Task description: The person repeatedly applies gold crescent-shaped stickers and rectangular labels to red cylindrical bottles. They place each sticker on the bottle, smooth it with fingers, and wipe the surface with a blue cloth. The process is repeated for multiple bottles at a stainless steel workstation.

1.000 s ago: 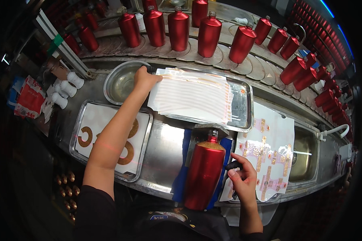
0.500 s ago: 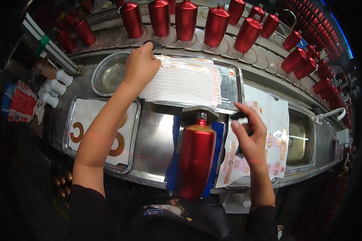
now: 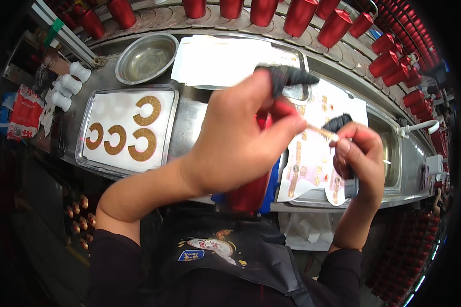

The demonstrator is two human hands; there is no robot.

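My left hand [image 3: 241,138], with a black cover on its index finger, pinches one end of a thin gold-and-white strip [image 3: 321,131] at its thumb. The other end is pinched between the thumb and fingers of my right hand [image 3: 362,156], which also wears black finger covers. Both hands are raised above the work surface. Behind and below my left hand a red bottle [image 3: 248,198] lies on a blue cloth [image 3: 274,187]; most of the bottle is hidden. Under my right hand is a sheet of gold and pink decals [image 3: 305,169].
A metal tray [image 3: 81,148] at left carries several gold C-shaped decals [image 3: 148,110] on white paper. Beyond are a metal bowl [image 3: 146,59] and white sheets [image 3: 215,56] on another tray. Red bottles [image 3: 299,18] line a conveyor [image 3: 271,30]; a sink [image 3: 392,174] is at right.
My left hand has moved from the white sheets toward my right hand, and both now hold the strip. My right hand has closed and shifted right. The view has tilted.
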